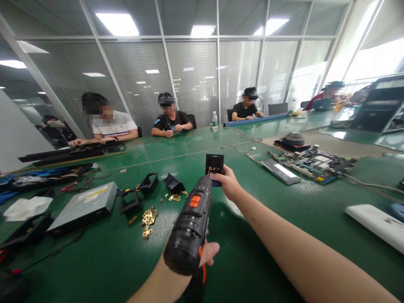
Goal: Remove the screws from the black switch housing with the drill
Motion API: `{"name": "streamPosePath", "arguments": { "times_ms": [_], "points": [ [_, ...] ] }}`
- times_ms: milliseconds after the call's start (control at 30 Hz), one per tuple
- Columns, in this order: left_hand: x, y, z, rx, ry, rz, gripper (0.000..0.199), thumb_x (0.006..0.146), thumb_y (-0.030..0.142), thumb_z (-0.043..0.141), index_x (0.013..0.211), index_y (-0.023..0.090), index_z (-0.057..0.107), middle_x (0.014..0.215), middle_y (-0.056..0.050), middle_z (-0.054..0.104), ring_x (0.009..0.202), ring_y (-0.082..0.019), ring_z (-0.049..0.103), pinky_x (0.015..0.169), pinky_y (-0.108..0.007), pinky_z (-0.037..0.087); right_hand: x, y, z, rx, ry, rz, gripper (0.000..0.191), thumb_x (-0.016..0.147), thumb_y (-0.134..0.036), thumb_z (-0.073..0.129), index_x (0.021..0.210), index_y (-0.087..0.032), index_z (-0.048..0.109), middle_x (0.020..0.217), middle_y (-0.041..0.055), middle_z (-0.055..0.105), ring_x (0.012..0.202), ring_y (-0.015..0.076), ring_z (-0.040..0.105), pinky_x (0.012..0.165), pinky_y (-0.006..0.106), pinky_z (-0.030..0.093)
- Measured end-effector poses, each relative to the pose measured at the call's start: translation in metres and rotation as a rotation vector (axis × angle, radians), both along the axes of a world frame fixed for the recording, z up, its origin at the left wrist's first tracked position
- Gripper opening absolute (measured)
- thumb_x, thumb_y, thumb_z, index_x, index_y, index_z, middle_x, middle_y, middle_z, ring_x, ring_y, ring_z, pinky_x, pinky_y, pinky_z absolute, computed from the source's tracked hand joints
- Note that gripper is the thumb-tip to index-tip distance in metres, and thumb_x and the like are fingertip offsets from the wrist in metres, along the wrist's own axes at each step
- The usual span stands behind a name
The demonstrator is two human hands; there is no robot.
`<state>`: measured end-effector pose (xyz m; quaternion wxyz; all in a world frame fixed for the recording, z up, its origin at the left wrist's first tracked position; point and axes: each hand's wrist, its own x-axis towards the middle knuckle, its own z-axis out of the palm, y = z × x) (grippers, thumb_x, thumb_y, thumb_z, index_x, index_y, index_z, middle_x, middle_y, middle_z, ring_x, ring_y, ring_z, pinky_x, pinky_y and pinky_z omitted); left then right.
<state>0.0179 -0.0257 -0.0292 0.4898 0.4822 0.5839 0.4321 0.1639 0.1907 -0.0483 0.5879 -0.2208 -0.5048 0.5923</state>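
Drill (187, 233), black with an orange switch on top, is gripped in the left hand (210, 251), whose fingers wrap the handle below the body while the thumb sticks out to the right. Its nose points away over the green table (189, 158), toward a small black part (215, 160) pinched upright by the right hand (229, 185), thumb on the near side; gold-coloured bits show inside it, close to the drill's tip, though whether the tip touches them I cannot tell. Left of the drill lies a loose pile of brass pieces (149, 219), with a few more scattered beyond it, near three black housings: one tipped on its side (173, 183), one behind the pile (149, 183) and a third (129, 203) just beside a grey metal case (86, 205). A crumpled white tissue (27, 208) rests farther left. On the right are a flat silver piece (280, 171) and a circuit board (320, 163). Across the table, co-workers sit near a water bottle (215, 122) and a long blue bar (255, 120).
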Motion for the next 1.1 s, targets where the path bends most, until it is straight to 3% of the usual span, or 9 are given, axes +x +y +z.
{"name": "streamPosePath", "arguments": {
  "times_ms": [400,633,833,967,1100],
  "points": [
    [-0.003,-0.002,0.001,-0.036,-0.029,-0.056,0.045,0.068,0.047,0.086,0.097,0.024,0.060,0.066,0.005,0.072,0.062,-0.019,0.070,0.071,-0.038,0.058,0.000,-0.001,0.000,-0.005,-0.019,-0.010,0.042,0.059,-0.026,0.083,0.099,-0.020,0.073,0.096,0.0036,0.077,0.090,0.0255,0.069,0.088,0.039,0.052],
    [0.004,0.001,-0.005,0.010,-0.039,0.016,0.042,0.060,0.042,0.082,0.088,0.025,0.056,0.054,0.009,0.064,0.048,-0.017,0.064,0.056,-0.034,0.053,-0.001,0.001,-0.001,0.019,0.003,0.012,0.039,0.061,-0.026,0.083,0.099,-0.020,0.072,0.097,0.0036,0.077,0.090,0.0253,0.069,0.089,0.039,0.052],
    [0.003,0.001,0.004,-0.072,-0.031,-0.006,0.043,0.061,0.043,0.084,0.091,0.024,0.060,0.063,0.006,0.069,0.058,-0.020,0.068,0.066,-0.038,0.056,0.000,0.002,-0.003,0.016,-0.007,0.004,0.040,0.062,-0.025,0.082,0.101,-0.020,0.073,0.097,0.0039,0.077,0.091,0.0255,0.069,0.088,0.039,0.053],
    [0.003,0.001,0.009,-0.120,-0.023,0.055,0.036,0.059,0.033,0.085,0.085,0.025,0.062,0.061,0.006,0.067,0.055,-0.020,0.067,0.063,-0.037,0.056,0.000,0.001,-0.003,0.029,-0.009,0.011,0.037,0.063,-0.025,0.081,0.099,-0.020,0.073,0.096,0.0039,0.077,0.090,0.0253,0.069,0.087,0.039,0.053],
    [0.000,-0.001,0.014,-0.044,-0.035,-0.049,0.030,0.064,0.037,0.088,0.083,0.025,0.067,0.064,0.003,0.070,0.059,-0.022,0.070,0.065,-0.037,0.058,0.000,0.001,-0.001,0.022,-0.015,0.001,0.037,0.062,-0.025,0.081,0.098,-0.021,0.073,0.096,0.0034,0.077,0.091,0.0251,0.069,0.087,0.039,0.053]
  ]
}}
